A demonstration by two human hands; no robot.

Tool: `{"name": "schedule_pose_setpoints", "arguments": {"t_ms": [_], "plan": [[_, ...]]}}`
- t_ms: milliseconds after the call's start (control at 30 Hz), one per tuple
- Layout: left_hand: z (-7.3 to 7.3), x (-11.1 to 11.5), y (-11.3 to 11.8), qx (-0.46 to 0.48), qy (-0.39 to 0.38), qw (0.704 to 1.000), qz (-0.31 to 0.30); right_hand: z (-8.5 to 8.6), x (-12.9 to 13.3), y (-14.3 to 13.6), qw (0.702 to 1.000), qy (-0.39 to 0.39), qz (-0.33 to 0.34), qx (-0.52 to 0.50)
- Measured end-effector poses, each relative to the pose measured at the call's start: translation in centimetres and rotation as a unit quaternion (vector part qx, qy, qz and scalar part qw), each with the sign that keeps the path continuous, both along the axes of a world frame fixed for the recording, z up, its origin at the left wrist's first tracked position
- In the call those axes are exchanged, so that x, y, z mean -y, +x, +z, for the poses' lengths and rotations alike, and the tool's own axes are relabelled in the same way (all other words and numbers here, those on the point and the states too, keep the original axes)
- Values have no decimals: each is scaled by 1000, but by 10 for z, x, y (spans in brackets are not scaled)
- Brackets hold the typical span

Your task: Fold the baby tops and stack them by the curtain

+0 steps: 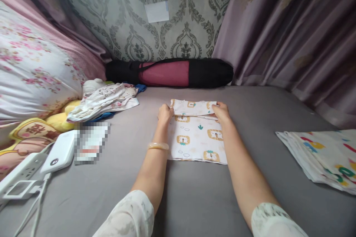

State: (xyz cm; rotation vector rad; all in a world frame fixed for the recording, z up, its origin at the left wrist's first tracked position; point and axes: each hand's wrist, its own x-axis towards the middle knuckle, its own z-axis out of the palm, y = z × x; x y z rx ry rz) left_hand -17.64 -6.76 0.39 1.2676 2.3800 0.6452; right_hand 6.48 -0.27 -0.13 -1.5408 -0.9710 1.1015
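A white cloth (198,137) printed with orange lion faces and small green plants lies on the grey bed sheet, its far part folded over toward me. My left hand (165,113) grips the far left corner of the folded flap, fingers closed on the fabric. At the opposite corner, my right hand (221,112) pinches the flap's right edge. Both forearms reach forward along the cloth's sides, and a pale bangle (158,146) circles the left wrist. The left forearm hides part of the cloth's left edge.
To the right lies another folded cloth (319,155) with colourful prints. Crumpled clothes (108,98), a white power bank (59,152), a power strip (23,170) with cables and a blurred packet (91,142) are at left. A black and red long bag (169,73) rests along the wall.
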Motion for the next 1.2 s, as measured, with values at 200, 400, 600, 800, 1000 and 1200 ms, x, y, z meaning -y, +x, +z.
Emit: {"name": "schedule_pose_setpoints", "arguments": {"t_ms": [200,400,600,800,1000,1200], "plan": [[-3,-4,-4,39,24,998,44,-7,-5,2,998,27,11,57],[1,0,-2,26,25,998,58,-17,-10,5,982,1,33,186],[9,4,-7,11,-11,1000,-3,-20,-13,9,946,4,64,318],[12,8,-15,50,-45,997,-31,-11,-6,7,928,14,68,367],[9,9,-19,54,-40,998,-13,-3,6,10,910,41,77,405],[15,-2,3,-104,131,983,-77,13,28,-11,856,90,55,506]]}}
